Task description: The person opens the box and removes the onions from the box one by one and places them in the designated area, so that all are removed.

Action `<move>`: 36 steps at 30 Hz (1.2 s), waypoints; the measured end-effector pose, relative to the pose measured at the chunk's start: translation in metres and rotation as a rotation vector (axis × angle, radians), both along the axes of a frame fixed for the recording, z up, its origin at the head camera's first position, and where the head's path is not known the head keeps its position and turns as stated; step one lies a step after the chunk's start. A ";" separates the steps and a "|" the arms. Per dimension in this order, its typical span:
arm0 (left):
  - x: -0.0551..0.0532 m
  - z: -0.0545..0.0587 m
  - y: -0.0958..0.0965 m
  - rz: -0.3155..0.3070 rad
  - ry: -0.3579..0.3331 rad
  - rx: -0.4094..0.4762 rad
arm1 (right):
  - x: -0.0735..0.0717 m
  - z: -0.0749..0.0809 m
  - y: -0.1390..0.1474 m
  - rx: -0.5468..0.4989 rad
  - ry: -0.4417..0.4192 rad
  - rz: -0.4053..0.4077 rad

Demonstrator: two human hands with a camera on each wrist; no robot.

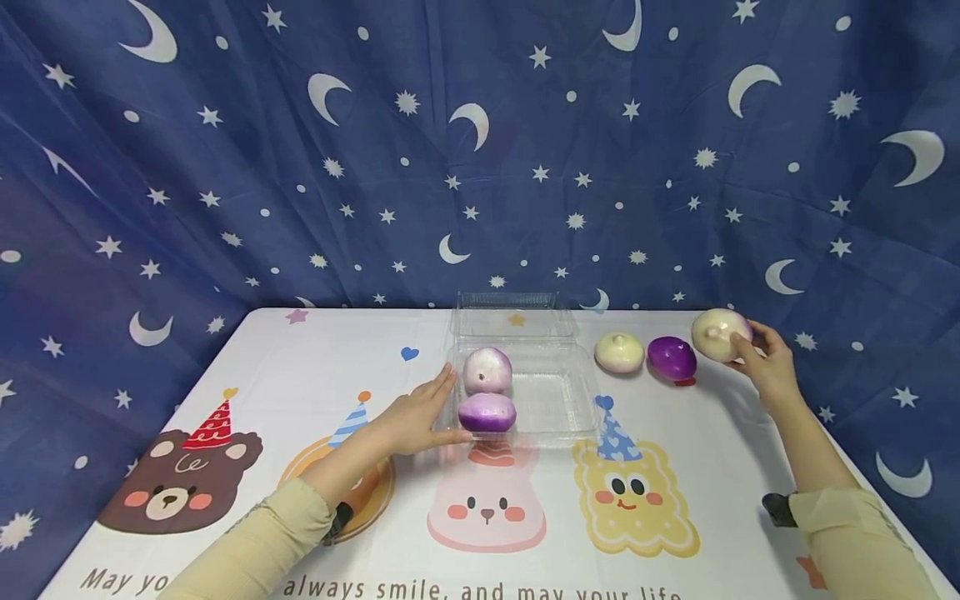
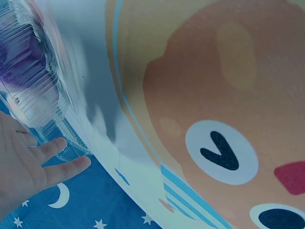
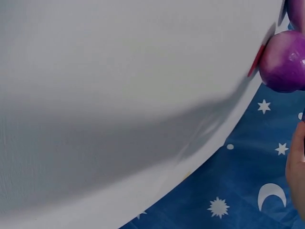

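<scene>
My right hand [image 1: 771, 367] grips a pale onion [image 1: 716, 335] with a purple side, above the table's far right. Left of it lie a deep purple onion [image 1: 671, 358] and a cream onion [image 1: 619, 353]. A clear plastic box [image 1: 558, 404] stands mid-table with its lid [image 1: 517, 317] folded back. In its left half are a white-and-purple onion [image 1: 488, 372] and a purple one [image 1: 487, 413]. With fingers extended, my left hand [image 1: 420, 414] rests against the box's left side. The right wrist view shows only the edge of my right hand [image 3: 297, 174] below a purple onion [image 3: 284, 62].
The tabletop is covered by a white cloth [image 1: 247, 367] with printed cartoon animals and lettering. Behind it hangs a blue curtain [image 1: 525, 242] with moons and stars, close to the table's back edge and sides.
</scene>
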State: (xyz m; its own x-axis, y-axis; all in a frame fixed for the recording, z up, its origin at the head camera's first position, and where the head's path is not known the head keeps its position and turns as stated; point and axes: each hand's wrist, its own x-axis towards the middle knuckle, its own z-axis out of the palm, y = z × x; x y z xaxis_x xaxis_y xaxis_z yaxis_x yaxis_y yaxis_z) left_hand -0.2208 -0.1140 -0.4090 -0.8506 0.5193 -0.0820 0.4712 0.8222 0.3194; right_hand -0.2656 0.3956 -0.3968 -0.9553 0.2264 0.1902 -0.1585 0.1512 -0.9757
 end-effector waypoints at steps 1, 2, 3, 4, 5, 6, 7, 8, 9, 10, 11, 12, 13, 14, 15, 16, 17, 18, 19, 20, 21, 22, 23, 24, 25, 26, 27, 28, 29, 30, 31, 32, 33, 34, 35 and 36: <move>0.000 0.000 0.000 0.001 0.001 0.001 | 0.000 -0.001 0.001 0.007 -0.014 -0.009; 0.000 0.000 0.000 0.000 0.003 0.002 | -0.001 -0.002 0.002 0.013 -0.026 -0.017; 0.000 0.000 0.000 0.002 0.002 -0.001 | -0.001 -0.003 0.002 0.011 -0.032 -0.021; -0.001 0.000 0.000 0.002 0.003 0.000 | -0.002 -0.004 0.003 -0.009 -0.034 -0.021; -0.001 0.000 0.000 0.003 0.004 0.000 | -0.003 -0.005 0.004 -0.009 -0.042 -0.026; -0.001 0.000 0.000 0.002 0.004 0.000 | -0.004 -0.006 0.004 -0.005 -0.050 -0.032; -0.001 0.000 0.000 0.002 0.004 0.000 | -0.004 -0.006 0.004 -0.002 -0.059 -0.039; -0.001 0.000 0.000 0.000 0.005 0.000 | -0.005 -0.006 0.004 0.007 -0.071 -0.047; -0.001 0.001 0.000 -0.002 0.005 0.000 | -0.007 -0.006 0.004 -0.006 -0.081 -0.054; -0.002 0.001 0.000 -0.002 0.006 -0.001 | -0.008 -0.005 0.004 -0.018 -0.094 -0.065; -0.002 0.002 0.000 -0.003 0.007 0.000 | -0.010 -0.005 0.005 -0.028 -0.106 -0.080; -0.002 0.002 0.000 -0.003 0.008 0.002 | -0.011 -0.005 0.004 -0.032 -0.117 -0.101; -0.002 0.003 0.000 -0.003 0.011 0.003 | -0.012 -0.005 0.004 -0.040 -0.131 -0.121; -0.002 0.003 0.000 -0.003 0.011 0.005 | -0.014 -0.006 0.005 -0.048 -0.147 -0.140; -0.002 0.003 0.000 -0.002 0.010 0.007 | -0.015 -0.006 0.005 -0.090 -0.153 -0.159; -0.002 0.003 0.000 0.000 0.008 0.010 | -0.016 -0.007 0.006 -0.089 -0.174 -0.178; -0.002 0.002 0.000 0.000 0.003 0.013 | -0.017 -0.008 0.006 -0.086 -0.198 -0.191; -0.001 0.002 0.000 0.001 -0.001 0.013 | -0.018 -0.009 0.006 -0.077 -0.225 -0.202; -0.001 0.002 0.000 0.001 -0.004 0.012 | -0.018 -0.010 0.006 -0.079 -0.248 -0.200; 0.000 0.002 0.000 0.001 -0.008 0.015 | -0.018 -0.012 0.006 -0.078 -0.269 -0.197; 0.000 0.001 0.000 0.001 -0.010 0.016 | -0.018 -0.013 0.006 -0.083 -0.283 -0.196; 0.000 0.001 -0.001 0.003 -0.012 0.018 | -0.018 -0.014 0.005 -0.057 -0.305 -0.192; 0.001 0.001 -0.001 0.004 -0.012 0.019 | -0.018 -0.015 0.004 -0.055 -0.314 -0.190; 0.001 0.000 -0.001 0.004 -0.010 0.019 | -0.019 -0.016 0.004 -0.063 -0.320 -0.193; 0.001 0.000 -0.001 0.004 -0.010 0.018 | -0.019 -0.017 0.004 -0.068 -0.329 -0.193; 0.001 0.000 -0.001 0.004 -0.009 0.018 | -0.019 -0.018 0.004 -0.079 -0.336 -0.199; 0.001 -0.001 -0.001 0.004 -0.009 0.015 | -0.020 -0.019 0.004 -0.080 -0.340 -0.206; 0.001 -0.001 -0.001 0.004 -0.008 0.012 | -0.021 -0.020 0.004 -0.074 -0.347 -0.211; 0.001 -0.001 -0.001 0.004 -0.006 0.010 | -0.022 -0.021 0.004 -0.077 -0.355 -0.217; 0.001 -0.001 -0.001 0.003 -0.005 0.008 | -0.023 -0.022 0.004 -0.080 -0.363 -0.221; 0.000 -0.001 -0.001 0.004 -0.006 0.006 | -0.023 -0.022 0.004 -0.078 -0.369 -0.223; 0.000 0.000 -0.001 0.004 -0.006 0.007 | -0.023 -0.022 0.004 -0.085 -0.373 -0.223; 0.000 0.000 -0.001 0.005 -0.008 0.006 | -0.023 -0.022 0.004 -0.081 -0.382 -0.223; 0.000 0.000 -0.001 0.005 -0.008 0.009 | -0.023 -0.022 0.004 -0.087 -0.389 -0.221; -0.001 0.000 -0.001 0.004 -0.009 0.009 | -0.023 -0.022 0.005 -0.087 -0.397 -0.219; -0.001 0.000 -0.001 0.003 -0.009 0.010 | -0.023 -0.022 0.005 -0.082 -0.405 -0.216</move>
State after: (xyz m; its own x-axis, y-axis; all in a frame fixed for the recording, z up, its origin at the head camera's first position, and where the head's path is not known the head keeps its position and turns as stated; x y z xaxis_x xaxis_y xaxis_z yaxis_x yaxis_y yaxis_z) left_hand -0.2215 -0.1149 -0.4089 -0.8514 0.5176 -0.0851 0.4657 0.8204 0.3318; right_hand -0.2882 0.4004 -0.4190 -0.8782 0.4270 -0.2154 0.2647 0.0588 -0.9625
